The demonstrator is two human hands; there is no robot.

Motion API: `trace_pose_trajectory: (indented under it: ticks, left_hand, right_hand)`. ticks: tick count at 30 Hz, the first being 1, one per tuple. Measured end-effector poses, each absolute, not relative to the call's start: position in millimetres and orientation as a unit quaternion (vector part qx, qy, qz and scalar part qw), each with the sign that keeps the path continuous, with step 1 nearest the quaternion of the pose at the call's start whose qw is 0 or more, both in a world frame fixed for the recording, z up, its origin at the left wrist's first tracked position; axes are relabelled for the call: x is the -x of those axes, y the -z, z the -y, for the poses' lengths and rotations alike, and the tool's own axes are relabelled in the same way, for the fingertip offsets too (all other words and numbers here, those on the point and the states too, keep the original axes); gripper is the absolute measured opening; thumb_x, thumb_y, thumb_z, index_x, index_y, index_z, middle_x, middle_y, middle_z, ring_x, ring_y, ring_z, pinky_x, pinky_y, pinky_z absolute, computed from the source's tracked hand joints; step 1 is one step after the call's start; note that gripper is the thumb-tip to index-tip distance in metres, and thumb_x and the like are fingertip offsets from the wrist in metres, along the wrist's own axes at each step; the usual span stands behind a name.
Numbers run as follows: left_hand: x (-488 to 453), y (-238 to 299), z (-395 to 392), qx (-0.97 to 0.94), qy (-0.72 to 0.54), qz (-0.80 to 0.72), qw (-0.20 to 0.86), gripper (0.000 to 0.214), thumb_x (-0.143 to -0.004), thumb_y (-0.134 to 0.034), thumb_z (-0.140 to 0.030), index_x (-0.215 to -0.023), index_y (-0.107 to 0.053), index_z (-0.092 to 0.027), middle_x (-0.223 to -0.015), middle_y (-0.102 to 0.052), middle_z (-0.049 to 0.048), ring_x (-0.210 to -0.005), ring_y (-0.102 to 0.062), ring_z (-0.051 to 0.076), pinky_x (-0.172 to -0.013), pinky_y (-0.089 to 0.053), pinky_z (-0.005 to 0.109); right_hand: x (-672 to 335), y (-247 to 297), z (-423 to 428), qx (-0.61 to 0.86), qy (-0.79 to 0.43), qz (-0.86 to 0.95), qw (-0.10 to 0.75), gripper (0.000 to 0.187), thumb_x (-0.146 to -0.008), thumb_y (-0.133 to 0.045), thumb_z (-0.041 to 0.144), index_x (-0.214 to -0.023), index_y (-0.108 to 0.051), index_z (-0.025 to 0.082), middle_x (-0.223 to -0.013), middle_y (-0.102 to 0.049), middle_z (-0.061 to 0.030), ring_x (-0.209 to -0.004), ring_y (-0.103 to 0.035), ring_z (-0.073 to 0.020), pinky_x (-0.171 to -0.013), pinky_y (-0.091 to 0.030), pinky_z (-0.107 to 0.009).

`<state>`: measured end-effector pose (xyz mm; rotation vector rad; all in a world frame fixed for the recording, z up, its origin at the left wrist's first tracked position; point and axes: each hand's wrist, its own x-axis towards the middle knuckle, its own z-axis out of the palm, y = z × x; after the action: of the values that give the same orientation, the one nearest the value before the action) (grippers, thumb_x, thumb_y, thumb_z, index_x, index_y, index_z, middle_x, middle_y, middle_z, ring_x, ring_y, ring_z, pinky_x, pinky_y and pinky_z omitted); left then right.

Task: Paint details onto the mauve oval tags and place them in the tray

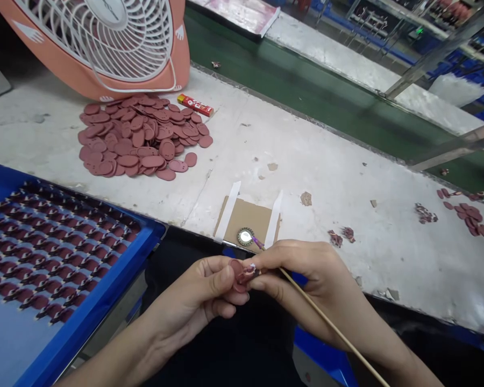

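Observation:
My left hand (212, 290) is closed, pinching a reddish-brown oval disc (236, 267) between thumb and fingers. Against the disc sits a small dark red figurine (250, 271) with a white spot, held by the fingertips of my right hand (306, 274). That hand also grips a thin wooden brush (326, 321). The brush's purple end (258, 243) points at a bottle cap (246, 236) with a shiny white content. Under the cap lies a piece of cardboard (248, 214) fixed by white tape strips at the table edge.
A pile of reddish oval discs (141, 137) lies before an orange fan (180, 54), beside a red lighter (195, 105). At left, a blue tray (84, 317) holds rows of dark red figurines. Small parts (470, 215) lie at right. A green belt (306, 97) runs behind.

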<state>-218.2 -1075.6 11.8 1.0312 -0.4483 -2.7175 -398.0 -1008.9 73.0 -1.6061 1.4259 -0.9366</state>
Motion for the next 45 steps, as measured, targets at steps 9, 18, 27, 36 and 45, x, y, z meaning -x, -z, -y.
trace_pose_trajectory:
  ticks: [9,18,27,36,45]
  left_hand:
    - [219,-9,1074,-0.355,0.921,0.115,0.109,0.030,-0.057,-0.092,-0.036,-0.069,-0.076,-0.015,-0.059,-0.067,-0.0014,-0.052,-0.063,0.006,-0.046,-0.051,0.009]
    - [217,-8,1068,-0.367,0.922,0.032,0.121,0.029,-0.051,-0.095,-0.029,-0.068,-0.077,-0.015,-0.060,-0.072,-0.0009,-0.053,-0.067,0.005,-0.049,-0.054,0.007]
    - [216,-11,1066,-0.351,0.927,0.016,0.132,0.023,-0.057,-0.094,-0.025,-0.069,-0.077,-0.015,-0.060,-0.073,-0.0014,-0.054,-0.069,0.006,-0.050,-0.055,0.007]
    - [219,-12,1068,-0.366,0.920,-0.003,0.139,0.026,-0.051,-0.095,-0.023,-0.068,-0.078,-0.014,-0.058,-0.074,0.0002,-0.052,-0.069,0.007,-0.049,-0.057,0.008]
    - [219,-14,1067,-0.364,0.920,0.005,0.145,0.023,-0.053,-0.094,-0.025,-0.067,-0.078,-0.015,-0.059,-0.074,-0.0008,-0.053,-0.069,0.006,-0.050,-0.057,0.008]
  right_hand:
    - [395,-76,1013,0.654,0.338,-0.570,0.366,0.017,-0.093,-0.062,0.011,-0.103,-0.070,0.022,-0.090,-0.073,0.0019,-0.080,-0.068,-0.0112,-0.074,-0.052,-0.019]
    - [392,-72,1017,0.663,0.345,-0.559,0.359,0.012,-0.092,-0.062,0.010,-0.098,-0.070,0.018,-0.091,-0.073,0.0013,-0.083,-0.068,-0.0091,-0.077,-0.051,-0.016]
    - [391,-75,1018,0.671,0.334,-0.556,0.360,0.013,-0.092,-0.061,0.010,-0.099,-0.069,0.018,-0.089,-0.072,-0.0004,-0.082,-0.068,-0.0114,-0.076,-0.052,-0.019]
    - [391,-72,1019,0.677,0.333,-0.552,0.355,0.012,-0.093,-0.060,0.010,-0.099,-0.069,0.017,-0.087,-0.071,-0.0002,-0.080,-0.067,-0.0108,-0.075,-0.051,-0.019]
    - [390,-71,1019,0.674,0.334,-0.557,0.352,0.012,-0.093,-0.059,0.010,-0.097,-0.068,0.018,-0.088,-0.072,-0.0006,-0.081,-0.067,-0.0123,-0.075,-0.051,-0.022]
